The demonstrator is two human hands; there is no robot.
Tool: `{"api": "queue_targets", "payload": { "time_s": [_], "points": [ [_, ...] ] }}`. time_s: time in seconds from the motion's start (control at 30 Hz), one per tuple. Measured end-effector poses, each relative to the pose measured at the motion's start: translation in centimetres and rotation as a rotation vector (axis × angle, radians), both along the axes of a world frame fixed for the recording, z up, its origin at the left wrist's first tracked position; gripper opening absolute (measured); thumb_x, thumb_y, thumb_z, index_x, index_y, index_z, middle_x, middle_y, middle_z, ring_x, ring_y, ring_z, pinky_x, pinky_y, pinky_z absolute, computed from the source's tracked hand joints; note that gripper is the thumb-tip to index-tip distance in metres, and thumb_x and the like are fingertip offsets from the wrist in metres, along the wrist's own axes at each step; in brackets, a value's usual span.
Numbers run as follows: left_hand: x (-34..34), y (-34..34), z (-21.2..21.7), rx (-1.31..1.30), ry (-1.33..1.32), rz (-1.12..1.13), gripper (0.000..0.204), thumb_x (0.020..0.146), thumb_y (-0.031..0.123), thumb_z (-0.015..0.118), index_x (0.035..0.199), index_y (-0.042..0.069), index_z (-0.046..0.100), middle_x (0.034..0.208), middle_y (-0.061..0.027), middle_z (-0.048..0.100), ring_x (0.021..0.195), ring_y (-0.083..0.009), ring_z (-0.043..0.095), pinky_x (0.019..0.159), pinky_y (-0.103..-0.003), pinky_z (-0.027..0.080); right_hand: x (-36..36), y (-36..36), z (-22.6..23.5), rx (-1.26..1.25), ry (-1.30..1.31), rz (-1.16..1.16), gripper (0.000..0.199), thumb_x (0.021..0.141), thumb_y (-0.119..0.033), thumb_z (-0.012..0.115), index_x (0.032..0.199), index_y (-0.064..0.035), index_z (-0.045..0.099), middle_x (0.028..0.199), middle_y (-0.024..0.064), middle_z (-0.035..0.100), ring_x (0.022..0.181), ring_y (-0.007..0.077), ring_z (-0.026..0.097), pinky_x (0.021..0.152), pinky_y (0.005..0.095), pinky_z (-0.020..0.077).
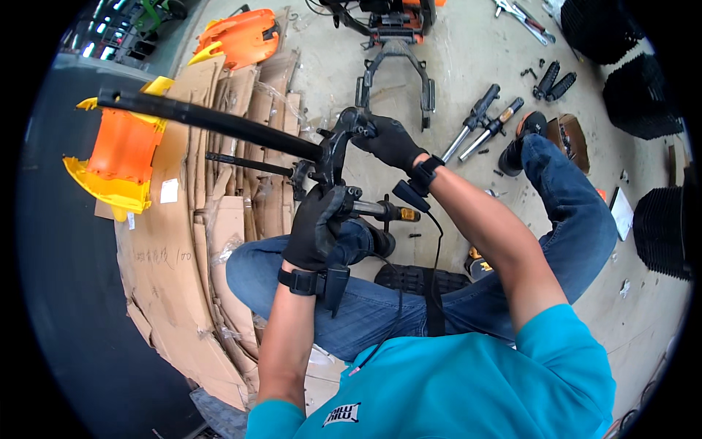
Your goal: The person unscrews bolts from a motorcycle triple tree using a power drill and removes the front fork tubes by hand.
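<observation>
A black fork clamp (335, 152) with a long black tube (219, 123) running off to the upper left is held up over my lap. My right hand (393, 143), in a black glove, is closed around the far end of the clamp. My left hand (313, 228), gloved too, grips the near end. Beside the left hand a silver fork leg (373, 208) with an amber reflector points right; I cannot tell how it is fixed. A thinner black rod (252, 164) lies below the long tube, pointing left.
Flattened cardboard (172, 278) is stacked on my left, with orange and yellow panels (124, 150) on it. Ahead stands a black frame (395, 55). Two fork legs (497, 128), two shock absorbers (561, 86), wrenches (528, 22), a small box (574, 139) and black crates (643, 95) lie rightward.
</observation>
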State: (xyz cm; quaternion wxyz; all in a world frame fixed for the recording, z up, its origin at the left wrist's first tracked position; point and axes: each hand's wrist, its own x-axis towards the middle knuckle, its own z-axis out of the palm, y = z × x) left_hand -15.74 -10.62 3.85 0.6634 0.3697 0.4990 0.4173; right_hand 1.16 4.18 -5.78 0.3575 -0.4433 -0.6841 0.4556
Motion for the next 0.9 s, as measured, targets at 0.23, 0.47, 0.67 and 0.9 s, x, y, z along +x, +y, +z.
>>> {"api": "queue_targets", "payload": {
  "time_s": [0.23, 0.47, 0.67, 0.9],
  "points": [
    [-1.1, 1.3, -5.5, -0.210, -0.195, 0.183, 0.032, 0.099, 0.020, 0.055, 0.123, -0.001, 0.051, 0.108, -0.0143, 0.064, 0.097, -0.0184, 0.062, 0.089, -0.031, 0.051, -2.4, 2.1, -5.1, -0.012, 0.003, 0.062, 0.032, 0.084, -0.028, 0.070, 0.107, -0.0067, 0.064, 0.093, 0.0171, 0.067, 0.087, 0.0353, 0.063, 0.077, 0.0411, 0.0483],
    [0.1, 2.3, -3.3, -0.224, -0.139, 0.299, 0.032, 0.095, 0.010, 0.060, 0.124, 0.000, 0.049, 0.103, -0.0066, 0.061, 0.092, -0.0119, 0.060, 0.084, -0.025, 0.051, -3.5, 3.4, -4.9, -0.038, -0.009, 0.137, 0.034, 0.086, -0.028, 0.069, 0.112, -0.0075, 0.064, 0.100, 0.0166, 0.068, 0.091, 0.0349, 0.064, 0.081, 0.0401, 0.0498],
    [0.6, 2.3, -3.5, -0.171, -0.121, 0.275, 0.033, 0.094, 0.010, 0.062, 0.124, 0.000, 0.050, 0.105, -0.0078, 0.061, 0.092, -0.0112, 0.060, 0.083, -0.024, 0.050, -3.6, 3.9, -4.4, -0.060, 0.012, 0.138, 0.037, 0.086, -0.027, 0.070, 0.116, -0.0056, 0.063, 0.102, 0.0164, 0.068, 0.094, 0.0324, 0.064, 0.083, 0.0393, 0.0496],
    [0.9, 2.4, -2.8, -0.188, -0.055, 0.212, 0.035, 0.099, 0.015, 0.056, 0.130, 0.000, 0.048, 0.113, -0.0083, 0.062, 0.102, -0.0138, 0.059, 0.091, -0.026, 0.048, -2.1, 4.3, -3.4, 0.014, -0.158, 0.182, 0.040, 0.084, -0.029, 0.071, 0.114, -0.0043, 0.062, 0.105, 0.0183, 0.066, 0.096, 0.0346, 0.063, 0.085, 0.0408, 0.0485]
  ]
}}
